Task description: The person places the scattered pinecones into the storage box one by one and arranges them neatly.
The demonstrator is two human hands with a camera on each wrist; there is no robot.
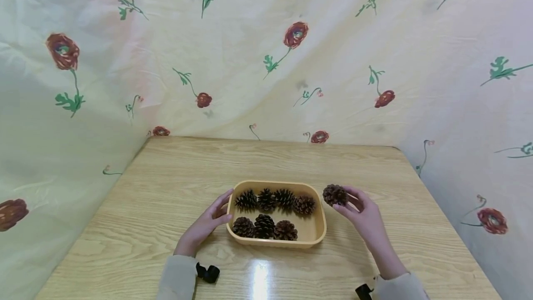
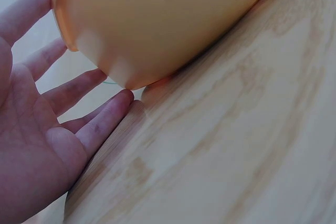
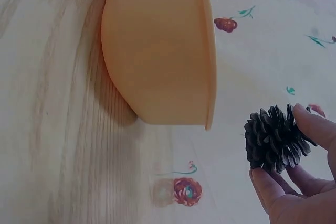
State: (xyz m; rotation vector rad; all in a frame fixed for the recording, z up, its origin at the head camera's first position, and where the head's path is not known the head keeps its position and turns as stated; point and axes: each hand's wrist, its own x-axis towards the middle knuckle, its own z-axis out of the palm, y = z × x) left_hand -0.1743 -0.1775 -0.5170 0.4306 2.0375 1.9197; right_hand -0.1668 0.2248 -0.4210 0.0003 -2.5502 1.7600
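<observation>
A yellow-orange plastic basket (image 1: 308, 230) with rounded corners stands on the table and holds several brown pinecones (image 1: 266, 200) in two rows. Its front right part shows bare bottom. My left hand (image 1: 205, 223) touches the basket's left end with spread, fairly straight fingers; in the left wrist view the fingertips (image 2: 123, 98) meet the outer wall. Just off the basket's right end, my right hand (image 1: 366, 214) pinches one pinecone (image 1: 335, 195) between thumb and fingers. The right wrist view shows that pinecone (image 3: 275, 139) held apart from the basket wall (image 3: 157, 51).
The pale wood-grain table (image 1: 166, 175) extends around the basket on all sides. A cloth printed with red flowers (image 1: 250, 59) hangs behind the table and along both sides. Small black devices (image 1: 208, 273) sit at both wrists.
</observation>
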